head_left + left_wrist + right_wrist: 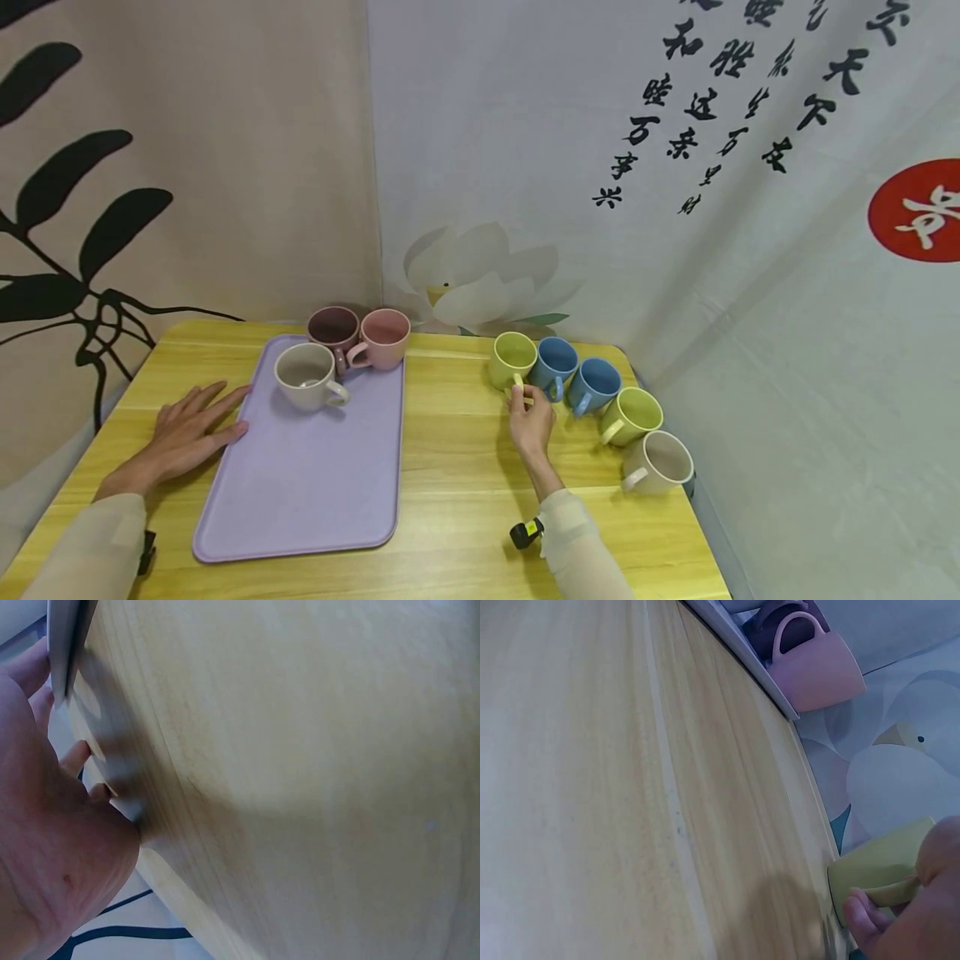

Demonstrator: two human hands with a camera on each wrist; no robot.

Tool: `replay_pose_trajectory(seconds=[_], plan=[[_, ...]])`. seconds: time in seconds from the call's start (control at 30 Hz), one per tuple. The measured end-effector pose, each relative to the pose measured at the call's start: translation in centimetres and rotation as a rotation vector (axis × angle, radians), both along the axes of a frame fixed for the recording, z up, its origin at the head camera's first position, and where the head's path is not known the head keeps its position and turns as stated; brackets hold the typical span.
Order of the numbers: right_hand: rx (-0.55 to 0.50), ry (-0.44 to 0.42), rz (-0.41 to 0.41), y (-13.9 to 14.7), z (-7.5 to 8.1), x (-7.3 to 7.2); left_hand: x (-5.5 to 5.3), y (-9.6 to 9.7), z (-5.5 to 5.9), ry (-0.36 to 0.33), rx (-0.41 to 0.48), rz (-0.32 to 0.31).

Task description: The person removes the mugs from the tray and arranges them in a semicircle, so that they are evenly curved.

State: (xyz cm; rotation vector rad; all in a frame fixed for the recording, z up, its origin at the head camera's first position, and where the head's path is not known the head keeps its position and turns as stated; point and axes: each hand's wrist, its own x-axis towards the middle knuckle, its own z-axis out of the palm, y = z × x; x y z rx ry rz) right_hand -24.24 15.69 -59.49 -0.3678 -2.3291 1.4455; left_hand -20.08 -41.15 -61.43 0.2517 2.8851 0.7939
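At the back of the table's right half, my right hand (532, 421) pinches the handle of a yellow-green mug (513, 358). In the right wrist view that mug (877, 862) stands upright, its handle between thumb and fingers. On the left, my left hand (191, 433) lies with spread fingers against the left edge of a lilac tray (322, 483). A white mug (303, 379), a dark mauve mug (332, 325) and a pink mug (385, 337) stand at the tray's back end. The left wrist view shows the fingers at the tray's rim (67, 645).
Two blue mugs (557, 362), another yellow-green mug (633, 412) and a white mug (660, 462) form a slanting row along the right side of the wooden table (457, 500). Hanging cloth (480, 150) with printed characters closes off the back.
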Motion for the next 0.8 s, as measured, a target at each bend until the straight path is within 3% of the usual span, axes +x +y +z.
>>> replay_pose_trajectory(seconds=[0.47,0.8], plan=[[0.083,-0.001,-0.003,0.1,-0.3,0.3,0.1,0.2,0.4,0.018,-0.009,0.002],[0.035,0.035,0.071,0.4,-0.4,1.0,0.3,0.2,0.4,-0.010,0.022,0.005]])
